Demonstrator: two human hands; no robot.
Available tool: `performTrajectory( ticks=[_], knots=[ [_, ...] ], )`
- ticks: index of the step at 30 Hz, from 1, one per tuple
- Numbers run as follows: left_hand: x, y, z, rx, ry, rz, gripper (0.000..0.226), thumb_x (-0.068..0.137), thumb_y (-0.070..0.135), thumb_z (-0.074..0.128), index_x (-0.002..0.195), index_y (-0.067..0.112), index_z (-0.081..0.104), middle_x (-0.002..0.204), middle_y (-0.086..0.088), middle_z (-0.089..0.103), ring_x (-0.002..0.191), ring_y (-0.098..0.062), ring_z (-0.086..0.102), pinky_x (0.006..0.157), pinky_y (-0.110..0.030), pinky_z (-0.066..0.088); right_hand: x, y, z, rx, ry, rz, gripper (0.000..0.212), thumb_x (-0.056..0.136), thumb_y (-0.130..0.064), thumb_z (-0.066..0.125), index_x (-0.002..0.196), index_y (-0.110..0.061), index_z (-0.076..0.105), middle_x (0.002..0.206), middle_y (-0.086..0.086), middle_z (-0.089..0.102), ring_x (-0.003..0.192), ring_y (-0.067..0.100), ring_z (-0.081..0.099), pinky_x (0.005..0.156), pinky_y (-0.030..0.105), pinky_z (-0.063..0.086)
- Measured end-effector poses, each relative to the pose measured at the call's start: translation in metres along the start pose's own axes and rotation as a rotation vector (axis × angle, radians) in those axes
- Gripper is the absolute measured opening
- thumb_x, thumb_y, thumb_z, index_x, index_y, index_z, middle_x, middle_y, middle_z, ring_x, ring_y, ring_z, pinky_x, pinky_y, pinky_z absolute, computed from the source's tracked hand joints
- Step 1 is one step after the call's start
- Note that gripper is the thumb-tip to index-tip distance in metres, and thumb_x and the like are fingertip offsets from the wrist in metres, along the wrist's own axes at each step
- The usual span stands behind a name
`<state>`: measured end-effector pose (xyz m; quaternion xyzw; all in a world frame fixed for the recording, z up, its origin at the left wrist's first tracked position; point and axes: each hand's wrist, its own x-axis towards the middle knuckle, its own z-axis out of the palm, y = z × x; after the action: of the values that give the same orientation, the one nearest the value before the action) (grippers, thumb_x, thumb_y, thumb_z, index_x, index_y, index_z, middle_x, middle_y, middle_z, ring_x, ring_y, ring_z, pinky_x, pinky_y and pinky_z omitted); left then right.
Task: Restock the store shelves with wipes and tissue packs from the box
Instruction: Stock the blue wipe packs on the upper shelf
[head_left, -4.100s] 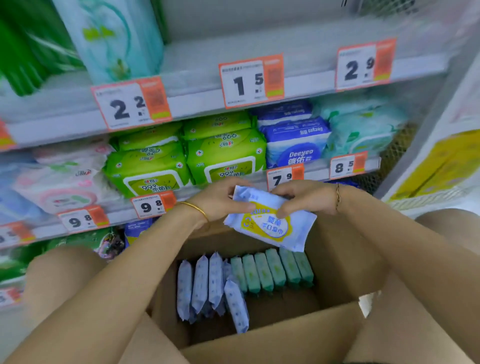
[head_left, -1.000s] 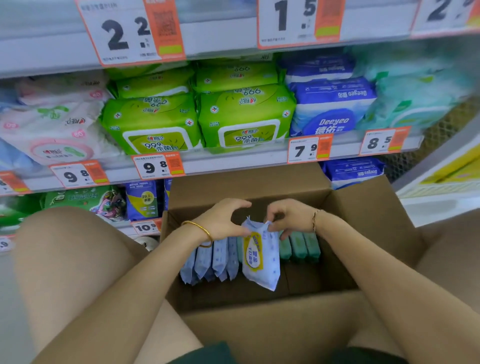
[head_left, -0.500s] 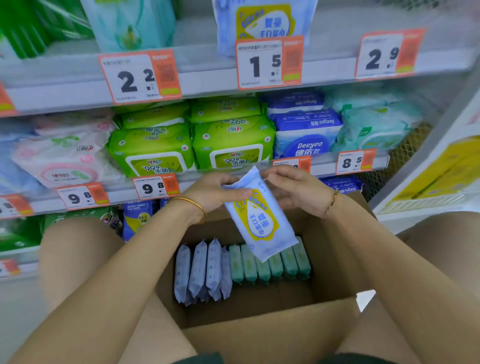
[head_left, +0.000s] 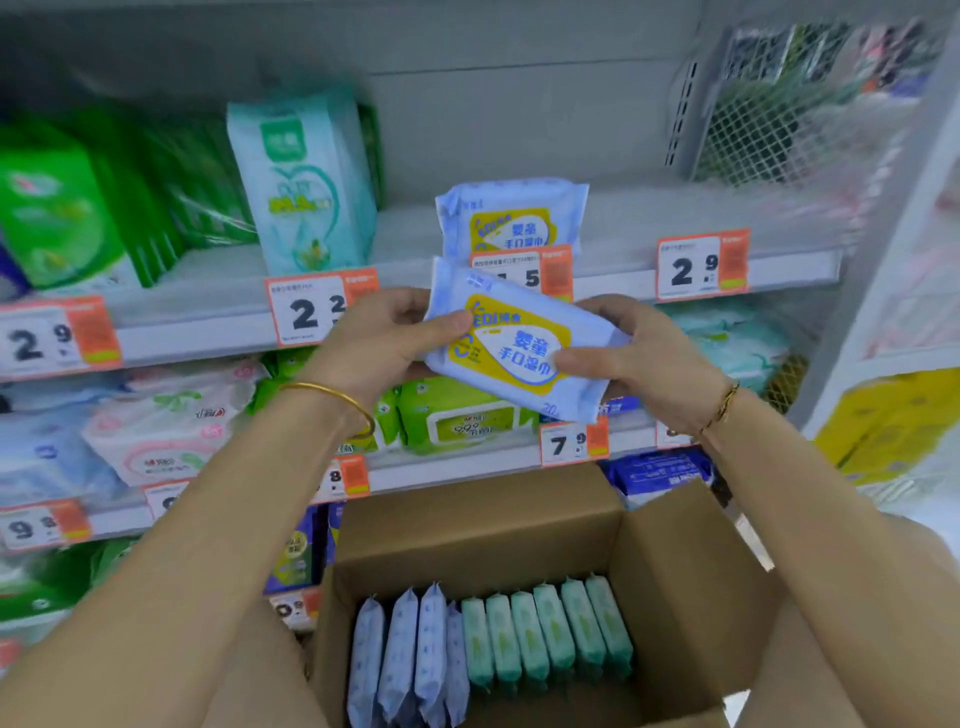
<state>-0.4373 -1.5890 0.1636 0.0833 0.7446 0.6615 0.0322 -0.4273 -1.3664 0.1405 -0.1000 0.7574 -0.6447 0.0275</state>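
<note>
Nearest, the cardboard box (head_left: 691, 582) is holding blue packs (head_left: 402, 654) on edge beside green packs (head_left: 545, 631), so plenty is waiting. Above it, the left hand (head_left: 384, 340) and right hand (head_left: 631, 353) are each pinching an end of a blue wipes pack (head_left: 514, 348), thumbs on its face. Half a second ago it was hanging tilted low over the box; now it is riding level near the upper shelf (head_left: 208, 322), just below a matching pack (head_left: 511, 221) standing there. Placement is looking close.
</note>
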Motion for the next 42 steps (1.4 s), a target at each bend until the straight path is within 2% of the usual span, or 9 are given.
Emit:
performTrajectory(
  ticks=[6, 10, 13, 16, 21, 24, 27, 32, 42],
  knots=[
    [0.048, 0.062, -0.002, 0.027, 0.168, 0.295, 0.014, 0.086, 0.003, 0.062, 0.093, 0.013, 0.056, 0.076, 0.007, 0.069, 0.055, 0.003, 0.064, 0.055, -0.014, 0.054, 0.056, -0.068, -0.014, -0.076, 0.306, -0.270, 0.049, 0.060, -0.025, 0.080, 0.099, -0.003, 0.062, 0.101, 0.016, 0.071, 0.089, 0.026, 0.069, 0.075, 0.042, 0.057],
    [0.091, 0.076, 0.002, 0.017, 0.307, 0.455, 0.020, 0.085, -0.004, 0.060, 0.094, 0.012, 0.051, 0.095, -0.005, 0.063, 0.074, 0.000, 0.062, 0.068, -0.013, 0.052, 0.099, -0.094, -0.020, -0.073, 0.400, -0.468, 0.034, 0.069, -0.014, 0.076, 0.087, -0.027, 0.051, 0.097, 0.009, 0.067, 0.088, 0.023, 0.065, 0.084, 0.042, 0.055],
    [0.117, 0.079, 0.005, -0.029, 0.381, 0.512, 0.026, 0.086, -0.008, 0.056, 0.085, 0.018, 0.049, 0.085, 0.004, 0.060, 0.063, 0.013, 0.059, 0.069, -0.009, 0.049, 0.129, -0.098, -0.024, -0.131, 0.430, -0.545, 0.038, 0.068, -0.021, 0.072, 0.096, -0.031, 0.048, 0.108, 0.015, 0.062, 0.100, 0.030, 0.060, 0.091, 0.046, 0.051],
    [0.137, 0.070, 0.003, 0.097, 0.402, 0.436, 0.012, 0.089, 0.004, 0.055, 0.082, 0.013, 0.052, 0.071, 0.005, 0.051, 0.055, 0.004, 0.052, 0.063, -0.015, 0.044, 0.152, -0.088, -0.028, -0.160, 0.455, -0.501, 0.043, 0.076, -0.010, 0.071, 0.113, -0.019, 0.050, 0.104, 0.005, 0.057, 0.096, 0.020, 0.054, 0.092, 0.040, 0.050],
    [0.149, 0.042, -0.006, 0.136, 0.337, 0.232, 0.028, 0.091, 0.025, 0.048, 0.064, 0.018, 0.050, 0.071, -0.008, 0.050, 0.073, -0.019, 0.043, 0.075, -0.033, 0.037, 0.165, -0.059, -0.035, -0.274, 0.417, -0.338, 0.036, 0.083, -0.003, 0.064, 0.117, 0.000, 0.052, 0.096, 0.005, 0.055, 0.087, 0.015, 0.049, 0.071, 0.021, 0.044],
    [0.147, 0.035, -0.006, 0.145, 0.317, 0.065, 0.029, 0.079, 0.042, 0.045, 0.064, 0.018, 0.054, 0.076, -0.012, 0.052, 0.078, -0.022, 0.043, 0.075, -0.037, 0.040, 0.169, -0.043, -0.036, -0.340, 0.355, -0.217, 0.031, 0.092, -0.016, 0.056, 0.118, 0.000, 0.054, 0.101, 0.010, 0.058, 0.092, 0.018, 0.050, 0.079, 0.029, 0.042],
    [0.146, 0.035, -0.001, 0.214, 0.334, -0.018, 0.032, 0.093, 0.033, 0.039, 0.070, 0.014, 0.052, 0.089, -0.017, 0.052, 0.083, -0.025, 0.047, 0.089, -0.045, 0.047, 0.167, -0.038, -0.032, -0.427, 0.352, -0.184, 0.033, 0.100, -0.022, 0.039, 0.118, 0.001, 0.055, 0.109, 0.014, 0.058, 0.094, 0.017, 0.047, 0.073, 0.021, 0.031],
    [0.143, 0.040, 0.003, 0.470, 0.342, 0.018, 0.045, 0.101, 0.027, 0.029, 0.106, -0.007, 0.058, 0.095, -0.016, 0.050, 0.086, -0.025, 0.044, 0.075, -0.028, 0.031, 0.163, -0.043, -0.028, -0.550, 0.398, -0.184, 0.037, 0.102, -0.024, 0.032, 0.115, 0.002, 0.055, 0.118, 0.021, 0.059, 0.103, 0.028, 0.052, 0.074, 0.027, 0.033],
    [0.136, 0.041, 0.006, 0.559, 0.377, 0.006, 0.045, 0.101, 0.027, 0.029, 0.106, -0.010, 0.054, 0.113, -0.032, 0.056, 0.091, -0.036, 0.050, 0.084, -0.037, 0.041, 0.159, -0.046, -0.028, -0.501, 0.439, -0.144, 0.035, 0.100, -0.024, 0.035, 0.116, 0.001, 0.055, 0.119, 0.019, 0.059, 0.105, 0.028, 0.053, 0.067, 0.021, 0.028]
  ],
)
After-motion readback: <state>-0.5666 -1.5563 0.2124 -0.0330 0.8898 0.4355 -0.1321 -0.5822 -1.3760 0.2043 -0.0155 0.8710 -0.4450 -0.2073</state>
